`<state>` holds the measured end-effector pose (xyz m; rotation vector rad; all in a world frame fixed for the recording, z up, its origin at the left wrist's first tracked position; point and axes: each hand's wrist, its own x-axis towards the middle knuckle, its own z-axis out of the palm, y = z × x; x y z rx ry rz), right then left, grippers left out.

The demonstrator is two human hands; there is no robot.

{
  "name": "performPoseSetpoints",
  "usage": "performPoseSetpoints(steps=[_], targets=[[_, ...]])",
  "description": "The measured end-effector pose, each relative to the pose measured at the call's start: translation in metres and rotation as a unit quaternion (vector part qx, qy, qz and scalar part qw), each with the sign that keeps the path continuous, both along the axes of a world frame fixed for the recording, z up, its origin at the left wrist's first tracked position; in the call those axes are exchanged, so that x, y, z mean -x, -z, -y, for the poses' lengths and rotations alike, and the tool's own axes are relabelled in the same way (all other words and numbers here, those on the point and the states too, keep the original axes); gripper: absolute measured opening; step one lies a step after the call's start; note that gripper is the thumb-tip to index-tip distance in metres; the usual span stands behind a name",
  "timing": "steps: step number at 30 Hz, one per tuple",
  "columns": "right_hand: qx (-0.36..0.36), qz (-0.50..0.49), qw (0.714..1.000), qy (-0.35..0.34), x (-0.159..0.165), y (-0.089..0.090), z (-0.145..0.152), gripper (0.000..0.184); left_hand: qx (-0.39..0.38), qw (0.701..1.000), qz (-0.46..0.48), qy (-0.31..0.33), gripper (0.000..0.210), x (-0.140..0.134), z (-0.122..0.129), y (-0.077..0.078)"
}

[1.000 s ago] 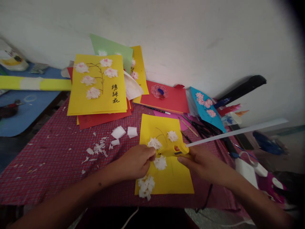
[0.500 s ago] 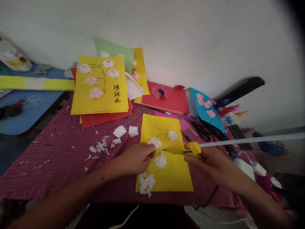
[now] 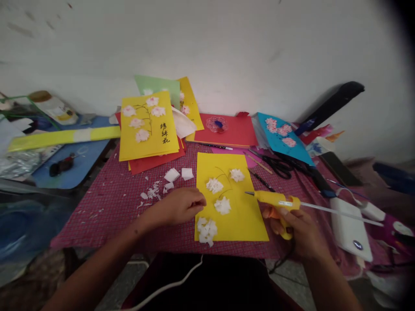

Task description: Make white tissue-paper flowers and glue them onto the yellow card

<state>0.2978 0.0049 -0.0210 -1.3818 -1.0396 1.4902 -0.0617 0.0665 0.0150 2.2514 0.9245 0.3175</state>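
A yellow glue gun with a long clear glue stick out of its back is gripped in my right hand. Its nozzle points left over a yellow paper sheet. White crumpled-paper flowers sit on the sheet along thin drawn stems. A loose heap of white paper petals lies at the sheet's lower left corner. Close to the sheet's left edge, my left hand is closed with fingers curled, and I see nothing in it.
White paper squares and scraps lie left of the sheet. Behind stand finished yellow flower cards and a red sheet with a small clear dish. Black scissors, a pen and a white power bank lie to the right.
My right hand has drawn the glue gun back from the flowers toward the right. My left hand has come away from the flowers to the left. The view has shifted.
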Motion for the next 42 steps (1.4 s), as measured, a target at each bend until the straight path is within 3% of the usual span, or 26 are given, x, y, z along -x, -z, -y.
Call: performPoseSetpoints(steps=[7,15,19,25,32,37,42], targets=[[-0.023,-0.065,0.998,0.017,-0.006,0.019,0.001,0.035,-0.005,0.999,-0.012,0.031,0.025,-0.012,0.024,0.005],[-0.043,-0.070,0.997,0.016,-0.006,0.020,0.001,0.036,-0.022,0.993,-0.061,0.102,0.026,-0.034,0.021,0.003],[-0.052,-0.065,0.996,0.019,-0.002,0.014,0.000,0.035,-0.004,0.992,-0.066,0.106,0.023,-0.039,0.017,0.004],[-0.042,-0.054,0.998,0.010,-0.003,0.013,0.000,0.039,0.052,0.998,0.005,0.025,0.019,-0.032,0.012,0.008],[-0.045,-0.059,0.997,0.024,-0.003,0.014,0.001,0.038,0.237,0.962,0.076,-0.115,0.017,-0.025,0.010,0.016],[-0.049,-0.056,0.997,0.016,-0.003,0.014,0.001,0.038,0.218,0.955,0.091,-0.182,0.017,-0.021,0.004,0.023],[-0.041,-0.034,0.998,0.020,-0.004,0.019,0.000,0.041,0.206,0.951,0.101,-0.206,0.019,-0.017,-0.001,0.028]])
